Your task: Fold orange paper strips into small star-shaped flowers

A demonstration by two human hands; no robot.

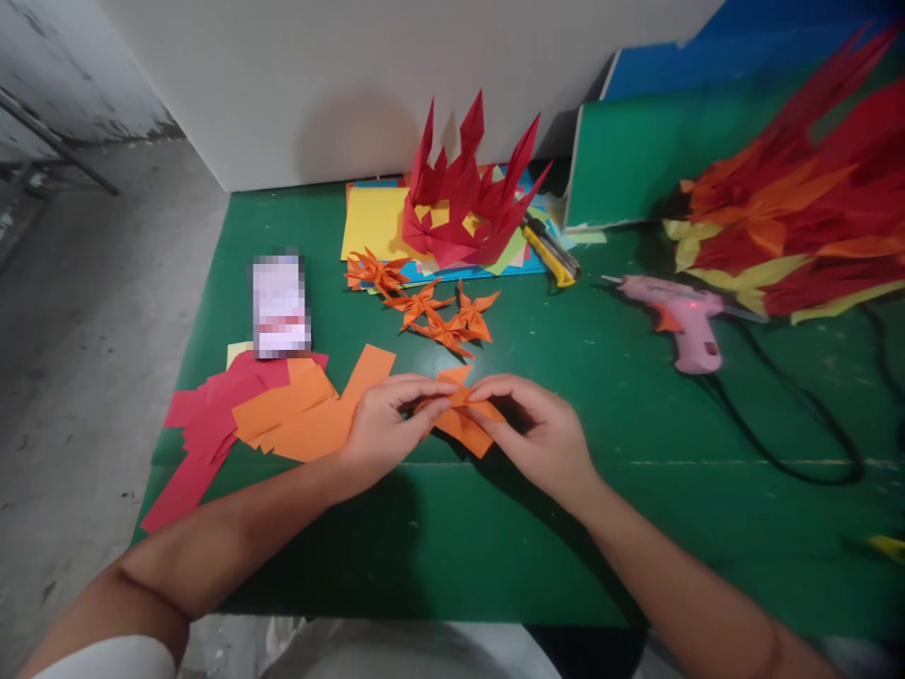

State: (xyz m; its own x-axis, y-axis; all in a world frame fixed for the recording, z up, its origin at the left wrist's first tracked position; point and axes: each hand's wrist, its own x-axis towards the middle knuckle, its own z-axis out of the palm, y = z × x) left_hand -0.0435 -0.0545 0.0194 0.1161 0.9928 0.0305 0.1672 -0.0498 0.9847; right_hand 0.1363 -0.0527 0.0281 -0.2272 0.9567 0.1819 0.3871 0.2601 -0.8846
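Note:
An orange folded paper piece (467, 429) is pinched between both hands, just above the green table. My left hand (396, 415) grips its left side with thumb and fingertips. From the other side my right hand (534, 429) pinches it, thumb below and fingers above. Part of the paper is hidden behind the fingers. Close to my left hand lie loose orange paper strips (301, 415), overlapping red strips (202, 424). Beyond the hands sit several folded orange paper flowers (445, 330), and another orange cluster (374, 272) is farther back.
A red folded-paper crown (459, 231) stands on stacked coloured sheets (371, 217) beside a yellow utility knife (551, 255). A pink glue gun (685, 316), its light lit, trails a black cable. A blurred phone (281, 302) lies left. A large red-orange paper piece (798, 207) occupies the right.

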